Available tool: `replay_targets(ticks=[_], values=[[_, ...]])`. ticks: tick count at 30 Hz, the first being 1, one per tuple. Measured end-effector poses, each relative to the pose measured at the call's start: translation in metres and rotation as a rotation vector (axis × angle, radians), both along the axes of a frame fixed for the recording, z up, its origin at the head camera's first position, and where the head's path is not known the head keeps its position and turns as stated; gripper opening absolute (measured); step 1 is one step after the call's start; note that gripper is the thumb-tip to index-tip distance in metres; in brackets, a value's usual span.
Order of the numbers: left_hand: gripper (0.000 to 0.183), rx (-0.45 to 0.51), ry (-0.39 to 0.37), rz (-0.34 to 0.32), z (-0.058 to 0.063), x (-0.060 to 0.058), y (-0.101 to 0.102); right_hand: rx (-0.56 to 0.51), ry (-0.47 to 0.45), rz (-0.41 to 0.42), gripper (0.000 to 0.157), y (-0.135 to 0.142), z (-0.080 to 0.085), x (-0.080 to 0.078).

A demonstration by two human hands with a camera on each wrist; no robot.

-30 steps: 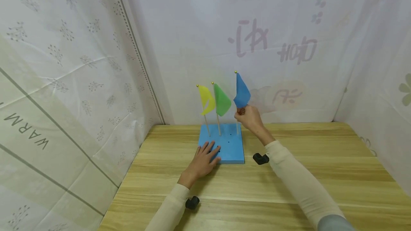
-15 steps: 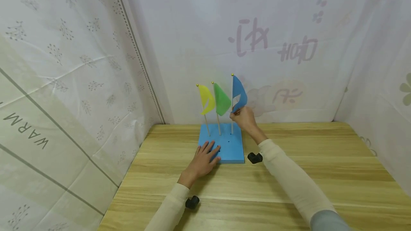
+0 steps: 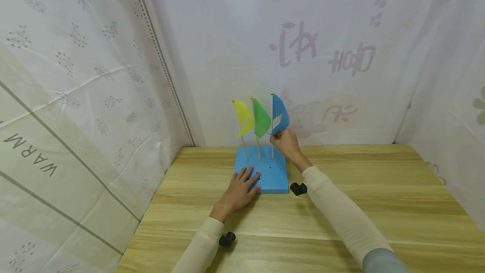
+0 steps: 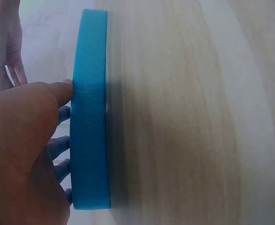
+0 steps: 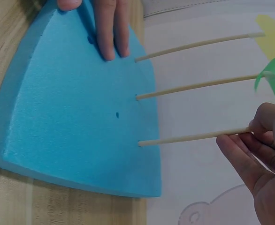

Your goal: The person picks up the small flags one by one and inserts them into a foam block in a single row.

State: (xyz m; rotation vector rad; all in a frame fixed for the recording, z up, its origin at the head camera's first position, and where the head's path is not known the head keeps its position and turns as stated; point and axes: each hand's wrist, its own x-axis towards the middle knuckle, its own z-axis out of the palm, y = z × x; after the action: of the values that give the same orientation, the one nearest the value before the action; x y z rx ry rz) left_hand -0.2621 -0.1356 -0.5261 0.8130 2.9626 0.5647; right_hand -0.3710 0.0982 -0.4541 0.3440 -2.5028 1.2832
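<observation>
A blue foam board [image 3: 274, 180] lies flat on the table. My left hand [image 3: 238, 191] rests on its front left part with fingers spread. In the left wrist view the thumb presses on the board's top near the edge [image 4: 89, 112]. My right hand [image 3: 288, 143] pinches the thin wooden stick of a blue flag [image 3: 281, 108], just under the cloth. In the right wrist view the lower end of that stick [image 5: 184, 138] meets a hole in the board. A green flag [image 3: 261, 119] and a yellow flag [image 3: 243, 115] stand in the board's back row.
Small dark holes [image 5: 117, 115] dot the board, some partly under the left hand. Around it spreads the wood-grain table [image 3: 360, 205]. Printed cloth [image 3: 235, 45] hangs close behind and on both sides. Black wrist pieces [image 3: 298, 188] sit by each sleeve.
The right hand has carried the blue flag left and down, bringing its stick from above the board to a back hole. The left hand stays in place.
</observation>
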Motion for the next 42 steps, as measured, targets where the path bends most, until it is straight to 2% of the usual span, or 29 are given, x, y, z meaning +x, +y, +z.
replay_targets(ticks=[10,34,42], values=[[0.055,0.008,0.009,0.004,-0.001,-0.0009,0.0012,0.018,-0.01,-0.015,0.017,-0.0005,-0.0089,0.0035],[0.056,-0.005,0.003,0.012,-0.0018,0.0007,0.0008,0.024,-0.023,-0.032,0.023,0.0031,-0.0083,0.0083],[0.055,0.007,0.003,0.003,-0.0001,0.0023,-0.0004,0.023,0.016,-0.025,0.019,0.0068,-0.0096,0.0071]])
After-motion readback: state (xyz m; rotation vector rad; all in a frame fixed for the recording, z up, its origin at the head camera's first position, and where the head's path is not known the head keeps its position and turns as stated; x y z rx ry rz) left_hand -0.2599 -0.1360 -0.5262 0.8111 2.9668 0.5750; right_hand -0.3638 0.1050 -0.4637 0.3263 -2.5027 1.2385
